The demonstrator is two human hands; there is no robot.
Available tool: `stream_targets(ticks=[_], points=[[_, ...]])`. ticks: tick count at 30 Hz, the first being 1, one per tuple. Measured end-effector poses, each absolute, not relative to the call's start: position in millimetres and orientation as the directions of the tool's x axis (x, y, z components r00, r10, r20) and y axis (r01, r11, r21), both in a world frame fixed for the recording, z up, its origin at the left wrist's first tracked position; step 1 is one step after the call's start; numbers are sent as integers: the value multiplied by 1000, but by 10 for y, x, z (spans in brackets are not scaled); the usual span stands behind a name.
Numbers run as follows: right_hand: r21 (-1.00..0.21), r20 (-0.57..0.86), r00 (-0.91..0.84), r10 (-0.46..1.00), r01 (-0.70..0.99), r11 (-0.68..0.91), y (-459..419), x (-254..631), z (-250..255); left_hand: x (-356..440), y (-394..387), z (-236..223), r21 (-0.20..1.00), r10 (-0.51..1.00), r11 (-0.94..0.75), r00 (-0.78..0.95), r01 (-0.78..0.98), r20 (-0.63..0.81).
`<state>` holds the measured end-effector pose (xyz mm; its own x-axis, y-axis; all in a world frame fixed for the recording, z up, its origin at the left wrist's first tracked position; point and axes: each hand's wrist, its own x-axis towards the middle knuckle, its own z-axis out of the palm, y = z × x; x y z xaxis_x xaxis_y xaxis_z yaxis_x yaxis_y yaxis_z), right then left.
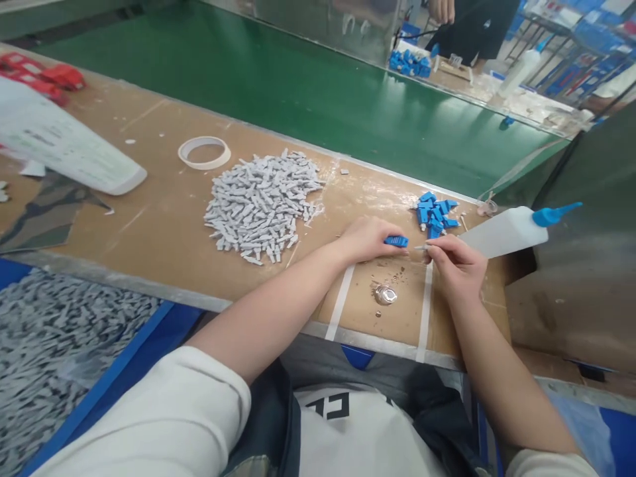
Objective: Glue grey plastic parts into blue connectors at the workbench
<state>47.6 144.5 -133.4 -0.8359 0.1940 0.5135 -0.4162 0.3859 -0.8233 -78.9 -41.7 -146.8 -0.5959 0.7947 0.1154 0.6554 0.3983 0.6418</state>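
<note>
My left hand (365, 238) rests on the brown worktop, fingers curled round a small blue plastic part (396, 241) whose end sticks out to the right. My right hand (454, 262) sits just right of it, pinching a small grey piece (421, 248) that points at the blue part. A pile of grey plastic pieces (263, 202) lies left of my left hand. A small heap of blue parts (433, 213) lies just beyond both hands. A white squeeze bottle with a blue nozzle (511, 228) lies on its side to the right.
A tape ring (204, 152) lies behind the grey pile. A small shiny dish (385, 295) sits between two white tape strips near the table edge. A green conveyor belt (298, 86) runs behind. A bin of grey pieces (54, 358) is lower left. Another person stands far back.
</note>
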Motion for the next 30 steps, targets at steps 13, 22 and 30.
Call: stream_targets(ticks=[13, 22, 30], points=[[-852, 400, -890, 220, -272, 448, 1439, 356, -1424, -778, -395, -1477, 663, 773, 416, -626, 622, 103], [-750, 434, -890, 140, -270, 604, 1427, 294, -1472, -791, -421, -1461, 731, 773, 360, -624, 579, 114], [-586, 252, -967, -39, -184, 789, 1504, 331, -1443, -764, -468, -1383, 753, 715, 370, -684, 544, 143]])
